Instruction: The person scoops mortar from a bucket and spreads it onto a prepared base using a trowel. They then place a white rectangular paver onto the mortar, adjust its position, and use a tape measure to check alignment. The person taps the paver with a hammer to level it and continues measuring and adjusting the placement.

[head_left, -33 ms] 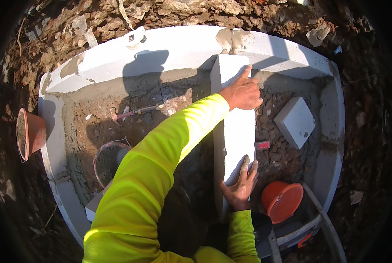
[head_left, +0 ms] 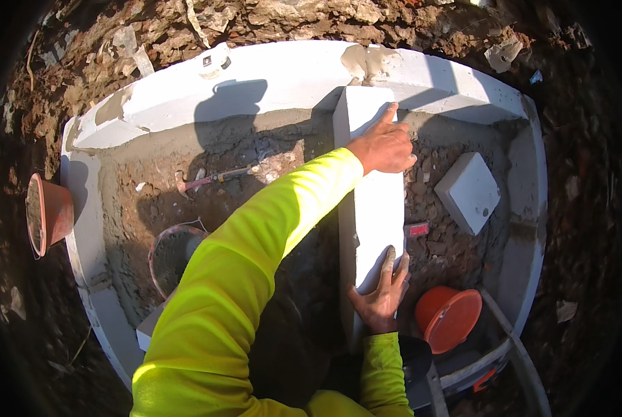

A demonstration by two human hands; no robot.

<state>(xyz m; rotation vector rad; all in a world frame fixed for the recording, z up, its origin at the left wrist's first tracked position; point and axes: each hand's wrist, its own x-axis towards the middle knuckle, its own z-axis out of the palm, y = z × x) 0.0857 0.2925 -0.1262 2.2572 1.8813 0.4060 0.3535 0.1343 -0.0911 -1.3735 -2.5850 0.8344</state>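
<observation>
A long white block (head_left: 380,201) runs away from me, its far end against the white block wall (head_left: 276,73). My left hand (head_left: 384,147) grips it near the far end, its index finger along the top and the other fingers curled at the right edge. Closer to me, my right hand (head_left: 384,295) holds the block with its thumb at the left edge and fingers over the top. Grey mortar (head_left: 365,61) marks the wall's joint just beyond the block's end. The block's near end is partly hidden in shadow.
A hammer (head_left: 213,179) and a mortar bucket (head_left: 172,257) lie left of the block. To the right are a short white block (head_left: 469,193), a small red item (head_left: 416,230), an orange bucket (head_left: 450,320) and a metal frame (head_left: 509,326). Another bucket (head_left: 50,214) sits outside the wall.
</observation>
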